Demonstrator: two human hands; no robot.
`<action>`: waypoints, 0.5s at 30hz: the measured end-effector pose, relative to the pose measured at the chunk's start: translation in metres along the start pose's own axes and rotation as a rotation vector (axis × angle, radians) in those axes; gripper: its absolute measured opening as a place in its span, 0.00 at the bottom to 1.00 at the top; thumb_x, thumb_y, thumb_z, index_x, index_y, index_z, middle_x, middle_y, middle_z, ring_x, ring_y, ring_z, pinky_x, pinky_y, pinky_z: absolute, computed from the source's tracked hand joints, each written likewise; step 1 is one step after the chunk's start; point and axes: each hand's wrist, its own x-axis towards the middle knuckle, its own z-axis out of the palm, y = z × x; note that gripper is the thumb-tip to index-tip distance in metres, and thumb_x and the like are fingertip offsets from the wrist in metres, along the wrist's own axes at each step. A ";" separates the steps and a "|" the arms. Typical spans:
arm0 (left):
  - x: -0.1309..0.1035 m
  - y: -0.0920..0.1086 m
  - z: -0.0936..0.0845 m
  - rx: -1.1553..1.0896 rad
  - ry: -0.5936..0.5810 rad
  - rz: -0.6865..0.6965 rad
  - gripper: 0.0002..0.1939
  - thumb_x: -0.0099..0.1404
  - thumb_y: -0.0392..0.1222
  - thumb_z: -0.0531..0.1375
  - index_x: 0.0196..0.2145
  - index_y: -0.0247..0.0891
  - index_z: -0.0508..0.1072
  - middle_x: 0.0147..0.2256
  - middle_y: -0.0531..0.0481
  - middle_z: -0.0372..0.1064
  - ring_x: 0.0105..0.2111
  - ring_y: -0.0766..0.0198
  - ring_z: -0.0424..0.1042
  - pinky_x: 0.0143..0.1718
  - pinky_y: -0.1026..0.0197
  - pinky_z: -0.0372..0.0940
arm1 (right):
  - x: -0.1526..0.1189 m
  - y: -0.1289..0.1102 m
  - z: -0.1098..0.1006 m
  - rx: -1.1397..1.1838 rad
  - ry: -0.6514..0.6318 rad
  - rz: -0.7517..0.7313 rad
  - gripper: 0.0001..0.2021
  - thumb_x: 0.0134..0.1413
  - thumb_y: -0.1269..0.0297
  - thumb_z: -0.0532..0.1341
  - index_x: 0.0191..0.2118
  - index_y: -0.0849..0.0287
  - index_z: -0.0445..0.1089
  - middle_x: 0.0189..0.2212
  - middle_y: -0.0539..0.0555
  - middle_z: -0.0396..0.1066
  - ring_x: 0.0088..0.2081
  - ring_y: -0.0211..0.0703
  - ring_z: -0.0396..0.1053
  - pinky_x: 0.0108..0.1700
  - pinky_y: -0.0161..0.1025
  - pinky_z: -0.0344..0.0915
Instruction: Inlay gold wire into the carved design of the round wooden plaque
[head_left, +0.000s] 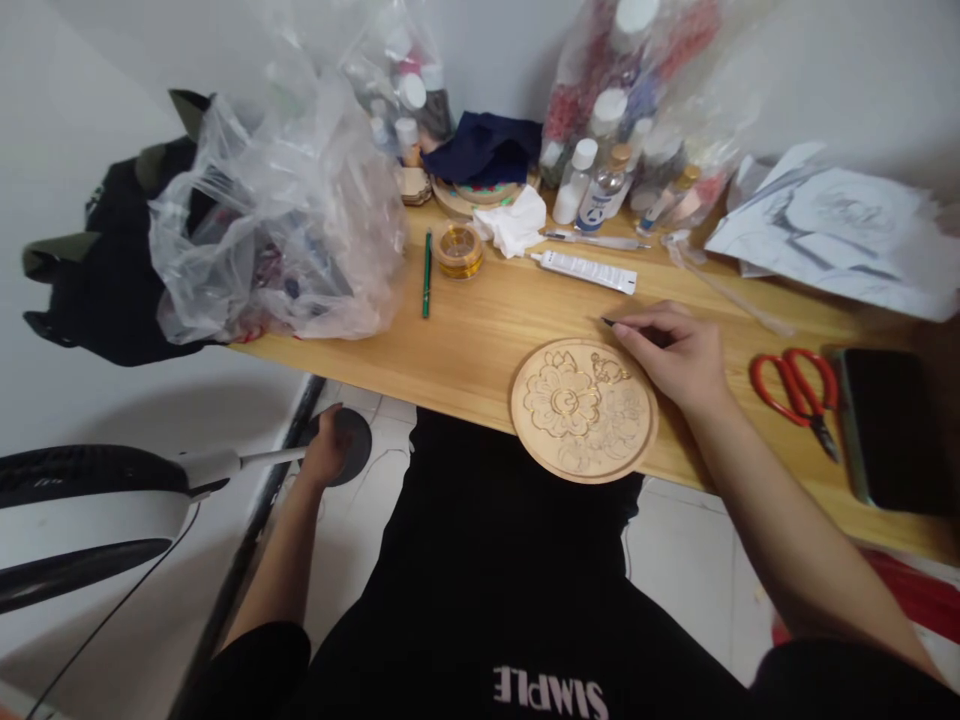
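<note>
A round wooden plaque point(564, 458) lies at the table's front edge, overhanging it slightly. Gold wire outlines a large flower and a small figure on it; pencil lines cover the lower right. Beside its upper right rim, my right hand point(675, 350) rests with fingers pinched around a slim black pointed tool point(607, 321). Only the tool's tip shows; the rest is hidden in the fingers. Below table height on the left, my left hand point(327, 452) is closed around the pole point(274, 457) of a standing fan, near its round dark base point(358, 447) in this view.
Behind the plaque lie a glue tube point(589, 270), a white pen point(596, 240), a green pencil point(427, 275) and a gold wire spool point(459, 252). Red-handled pliers point(796, 390) and a phone point(892, 430) are right. Plastic bags point(300, 220), bottles point(576, 180) and paper sheets point(832, 225) line the back.
</note>
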 end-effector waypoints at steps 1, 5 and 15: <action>-0.002 0.002 0.002 -0.028 0.010 0.008 0.17 0.68 0.40 0.60 0.53 0.34 0.68 0.47 0.45 0.70 0.42 0.61 0.73 0.47 0.53 0.70 | 0.000 0.000 0.000 0.002 0.001 -0.001 0.03 0.48 0.62 0.68 0.31 0.52 0.80 0.25 0.51 0.72 0.26 0.40 0.66 0.28 0.41 0.62; -0.006 0.007 0.006 -0.131 0.059 -0.045 0.10 0.68 0.43 0.61 0.42 0.33 0.72 0.41 0.48 0.72 0.39 0.63 0.73 0.44 0.56 0.71 | 0.000 0.000 0.001 0.008 0.005 -0.004 0.03 0.48 0.63 0.68 0.30 0.53 0.80 0.25 0.51 0.73 0.26 0.39 0.66 0.27 0.40 0.61; -0.007 0.005 0.006 -0.247 0.294 -0.131 0.21 0.70 0.44 0.55 0.20 0.34 0.66 0.20 0.55 0.61 0.25 0.68 0.66 0.29 0.65 0.61 | -0.001 -0.003 0.000 -0.021 -0.002 0.019 0.05 0.49 0.63 0.67 0.32 0.56 0.80 0.26 0.51 0.74 0.26 0.37 0.66 0.27 0.37 0.61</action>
